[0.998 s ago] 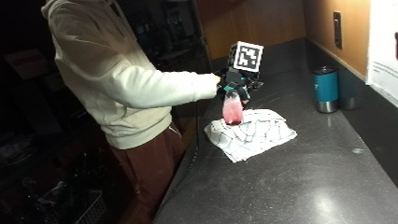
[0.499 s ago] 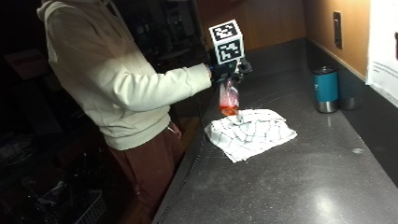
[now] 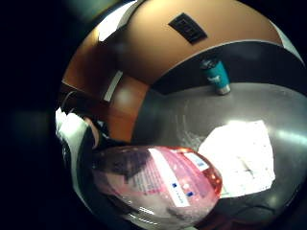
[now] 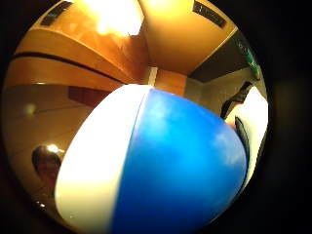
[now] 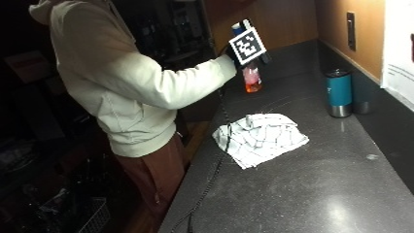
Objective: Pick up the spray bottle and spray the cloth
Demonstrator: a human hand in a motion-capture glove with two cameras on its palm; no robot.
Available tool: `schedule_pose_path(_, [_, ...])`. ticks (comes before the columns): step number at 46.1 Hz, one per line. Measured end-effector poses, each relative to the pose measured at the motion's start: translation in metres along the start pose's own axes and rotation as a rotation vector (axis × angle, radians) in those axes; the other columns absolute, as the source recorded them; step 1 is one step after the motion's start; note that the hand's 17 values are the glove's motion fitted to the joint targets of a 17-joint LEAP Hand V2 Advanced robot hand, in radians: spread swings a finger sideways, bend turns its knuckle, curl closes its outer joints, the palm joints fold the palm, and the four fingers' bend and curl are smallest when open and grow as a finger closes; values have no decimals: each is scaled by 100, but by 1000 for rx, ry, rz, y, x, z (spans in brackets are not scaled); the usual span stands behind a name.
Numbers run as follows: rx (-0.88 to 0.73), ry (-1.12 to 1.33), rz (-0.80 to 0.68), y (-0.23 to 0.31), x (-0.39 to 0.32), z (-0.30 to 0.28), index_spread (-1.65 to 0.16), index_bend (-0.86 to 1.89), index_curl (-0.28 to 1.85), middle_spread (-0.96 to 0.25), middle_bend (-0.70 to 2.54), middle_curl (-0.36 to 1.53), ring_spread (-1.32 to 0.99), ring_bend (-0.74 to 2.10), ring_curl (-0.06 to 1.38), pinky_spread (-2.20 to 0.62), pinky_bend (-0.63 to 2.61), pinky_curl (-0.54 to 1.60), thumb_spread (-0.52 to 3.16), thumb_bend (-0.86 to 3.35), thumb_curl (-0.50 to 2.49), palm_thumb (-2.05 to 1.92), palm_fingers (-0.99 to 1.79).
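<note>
One dark desk (image 5: 310,194) carries one white checked cloth (image 5: 262,137) lying crumpled, with one teal tumbler (image 5: 339,92) standing well apart at the cloth's 2 o'clock. One spray bottle (image 5: 251,77) with pink liquid hangs in the air beyond the cloth's 12 o'clock edge, higher and farther from the cloth than half a second ago. The gloved right hand (image 5: 234,51) is largely hidden; the palm views show the bottle filling the grip, fingers wrapped on it.
</note>
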State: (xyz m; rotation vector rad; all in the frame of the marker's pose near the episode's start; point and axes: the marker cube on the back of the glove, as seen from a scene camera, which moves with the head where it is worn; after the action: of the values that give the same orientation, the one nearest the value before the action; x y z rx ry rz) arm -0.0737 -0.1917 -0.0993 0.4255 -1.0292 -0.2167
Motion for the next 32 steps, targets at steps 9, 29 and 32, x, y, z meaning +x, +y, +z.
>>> schedule_pose_path(9, [42, -41, 49, -13, 44, 46, -18, 44, 55, -12, 61, 50, -20, 62, 46, -21, 33, 37, 2, -3, 75, 100, 138])
schedule_pose_path(29, [94, 3, 93, -51, 129, 138, -17, 43, 55, -11, 59, 49, -18, 62, 46, -19, 33, 37, 3, -3, 75, 100, 137])
schedule_pose_path(32, [192, 52, 90, -73, 146, 148, -17, 43, 55, -11, 58, 49, -18, 61, 46, -19, 33, 37, 4, -4, 75, 100, 136])
